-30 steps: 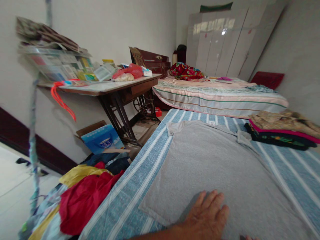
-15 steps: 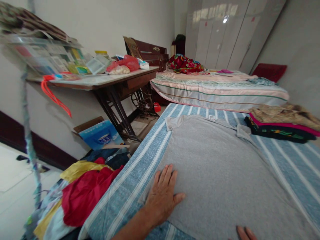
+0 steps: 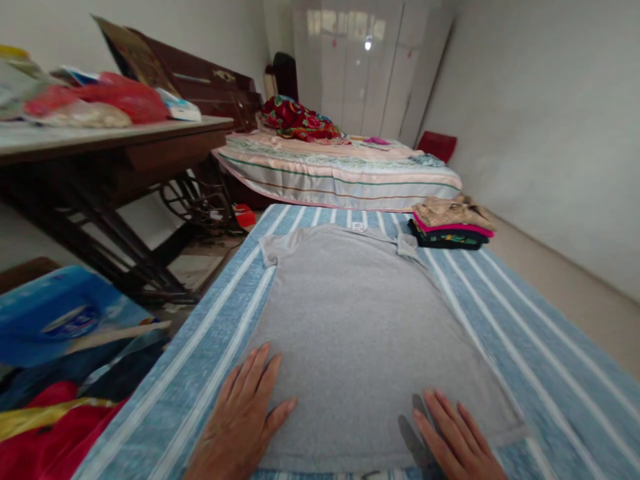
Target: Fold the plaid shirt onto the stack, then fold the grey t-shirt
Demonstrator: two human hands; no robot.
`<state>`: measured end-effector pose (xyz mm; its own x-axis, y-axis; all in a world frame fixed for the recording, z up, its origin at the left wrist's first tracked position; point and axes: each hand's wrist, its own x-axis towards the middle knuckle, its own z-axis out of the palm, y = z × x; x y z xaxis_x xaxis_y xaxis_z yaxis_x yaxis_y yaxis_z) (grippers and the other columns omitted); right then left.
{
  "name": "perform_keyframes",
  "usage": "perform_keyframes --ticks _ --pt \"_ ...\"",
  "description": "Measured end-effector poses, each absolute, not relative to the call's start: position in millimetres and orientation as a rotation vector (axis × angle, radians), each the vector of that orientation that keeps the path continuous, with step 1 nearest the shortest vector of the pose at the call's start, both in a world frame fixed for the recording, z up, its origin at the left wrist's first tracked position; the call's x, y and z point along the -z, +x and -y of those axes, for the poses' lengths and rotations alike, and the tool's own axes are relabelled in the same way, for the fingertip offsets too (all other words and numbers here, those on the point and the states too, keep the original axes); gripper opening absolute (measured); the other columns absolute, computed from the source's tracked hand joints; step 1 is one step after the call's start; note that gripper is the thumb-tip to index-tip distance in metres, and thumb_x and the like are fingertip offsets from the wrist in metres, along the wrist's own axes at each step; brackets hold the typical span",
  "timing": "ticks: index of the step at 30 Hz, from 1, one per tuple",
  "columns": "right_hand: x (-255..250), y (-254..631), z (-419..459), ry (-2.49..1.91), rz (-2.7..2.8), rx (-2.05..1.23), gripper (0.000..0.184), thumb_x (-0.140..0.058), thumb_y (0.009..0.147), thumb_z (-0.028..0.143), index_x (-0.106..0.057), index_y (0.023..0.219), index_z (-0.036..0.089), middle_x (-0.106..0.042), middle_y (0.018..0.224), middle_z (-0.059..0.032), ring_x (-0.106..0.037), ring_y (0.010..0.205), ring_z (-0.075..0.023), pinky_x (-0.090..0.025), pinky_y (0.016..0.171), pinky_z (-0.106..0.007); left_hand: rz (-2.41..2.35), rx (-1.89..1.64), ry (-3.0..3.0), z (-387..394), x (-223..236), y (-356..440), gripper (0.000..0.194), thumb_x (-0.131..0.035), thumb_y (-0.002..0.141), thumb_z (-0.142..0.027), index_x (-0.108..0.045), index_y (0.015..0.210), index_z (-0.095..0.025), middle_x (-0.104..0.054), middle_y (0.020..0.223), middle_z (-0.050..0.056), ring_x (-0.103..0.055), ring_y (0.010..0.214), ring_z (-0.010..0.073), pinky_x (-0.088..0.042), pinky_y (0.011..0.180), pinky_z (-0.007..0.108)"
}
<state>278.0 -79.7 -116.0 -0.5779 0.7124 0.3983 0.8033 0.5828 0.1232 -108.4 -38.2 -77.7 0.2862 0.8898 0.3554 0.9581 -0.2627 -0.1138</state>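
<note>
A shirt (image 3: 350, 320) lies on the sheet (image 3: 500, 307), left of stacked clothes (image 3: 453, 223).

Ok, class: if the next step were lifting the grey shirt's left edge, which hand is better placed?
Left, probably: the left hand is at that edge of the grey shirt; the right hand is nearer the opposite side.

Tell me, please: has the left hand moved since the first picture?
Yes. Judged against the blue striped bedsheet, the left hand has moved leftward, from farther in on the grey shirt to its left edge.
</note>
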Motion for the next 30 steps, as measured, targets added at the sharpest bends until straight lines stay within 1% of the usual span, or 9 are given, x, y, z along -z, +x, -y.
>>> perform_keyframes --ticks 1,3,5,8,12,15,22,27,30 --pt "109.3 285.2 75.2 -1.229 2.529 0.449 0.066 -0.041 0.090 0.057 -0.024 0.146 0.027 -0.042 0.141 -0.0081 -0.047 0.122 -0.0289 -0.043 0.096 -0.043 1.658 0.338 -2.268 35.7 80.0 -111.0 0.061 -0.039 0.087 -0.057 -0.049 0.130 -0.015 -0.043 0.142 0.014 -0.040 0.129 0.0307 -0.035 0.103 0.048" --pt "98.4 298.9 69.3 -1.355 2.491 0.478 0.072 -0.041 0.089 0.056 -0.020 0.148 0.019 -0.034 0.145 -0.0129 -0.040 0.128 -0.0315 -0.042 0.096 -0.045 1.636 0.370 -2.282 32.3 83.9 -114.8 0.060 -0.039 0.087 -0.056 -0.048 0.130 -0.015 -0.041 0.143 0.015 -0.039 0.130 0.0314 -0.033 0.103 0.049" --pt "94.5 310.4 68.1 -1.535 2.400 0.479 0.070 -0.040 0.091 0.050 -0.018 0.148 0.016 -0.027 0.148 -0.0147 -0.032 0.132 -0.0332 -0.041 0.097 -0.049 1.652 0.389 -2.284 30.9 86.4 -117.0 0.059 -0.039 0.087 -0.054 -0.046 0.131 -0.016 -0.040 0.144 0.015 -0.039 0.130 0.0315 -0.033 0.104 0.050" --pt "103.4 323.5 71.5 -1.687 2.291 0.472 0.065 -0.039 0.093 0.046 -0.022 0.147 0.015 -0.023 0.150 -0.0151 -0.029 0.133 -0.0339 -0.040 0.098 -0.051 1.653 0.365 -2.295 30.6 87.9 -118.7 0.058 -0.039 0.087 -0.053 -0.045 0.132 -0.017 -0.039 0.144 0.015 -0.039 0.130 0.0308 -0.033 0.103 0.049" --pt "120.9 332.3 75.5 -1.750 2.263 0.431 0.062 -0.040 0.092 0.049 -0.032 0.144 0.016 -0.024 0.150 -0.0145 -0.029 0.133 -0.0336 -0.040 0.100 -0.051 1.598 0.329 -2.287 30.6 87.2 -120.0 0.059 -0.038 0.088 -0.052 -0.045 0.132 -0.013 -0.040 0.143 0.018 -0.039 0.130 0.0321 -0.035 0.102 0.050" --pt "123.7 334.0 76.3 -1.789 2.259 0.409 0.061 -0.041 0.092 0.050 -0.035 0.142 0.016 -0.025 0.149 -0.0141 -0.029 0.134 -0.0325 -0.039 0.100 -0.050 1.626 0.336 -2.293 30.4 87.2 -120.6 0.059 -0.037 0.088 -0.052 -0.046 0.132 -0.014 -0.040 0.143 0.017 -0.038 0.131 0.0321 -0.033 0.103 0.050" --pt "120.4 340.6 79.3 -1.745 2.278 0.576 0.059 -0.038 0.092 0.048 -0.038 0.139 0.012 -0.031 0.145 -0.0203 -0.037 0.129 -0.0334 -0.047 0.091 -0.050 1.634 0.296 -2.283 28.9 89.7 -123.3 0.062 -0.037 0.087 -0.055 -0.050 0.130 -0.013 -0.041 0.143 0.017 -0.039 0.130 0.0315 -0.034 0.104 0.048" --pt "127.8 346.5 77.9 -1.640 2.279 0.630 0.056 -0.039 0.091 0.049 -0.048 0.133 0.012 -0.034 0.143 -0.0202 -0.045 0.123 -0.0343 -0.051 0.085 -0.047 1.617 0.256 -2.270 31.6 91.3 -128.1 0.060 -0.040 0.086 -0.053 -0.048 0.133 -0.016 -0.042 0.143 0.014 -0.041 0.129 0.0300 -0.036 0.103 0.046" --pt "135.1 350.4 76.1 -1.621 2.266 0.610 0.056 -0.041 0.090 0.051 -0.051 0.132 0.015 -0.036 0.143 -0.0184 -0.047 0.122 -0.0343 -0.052 0.084 -0.046 1.551 0.276 -2.253 32.1 93.1 -130.2 0.061 -0.044 0.085 -0.053 -0.048 0.133 -0.015 -0.041 0.143 0.014 -0.042 0.129 0.0305 -0.035 0.103 0.046"
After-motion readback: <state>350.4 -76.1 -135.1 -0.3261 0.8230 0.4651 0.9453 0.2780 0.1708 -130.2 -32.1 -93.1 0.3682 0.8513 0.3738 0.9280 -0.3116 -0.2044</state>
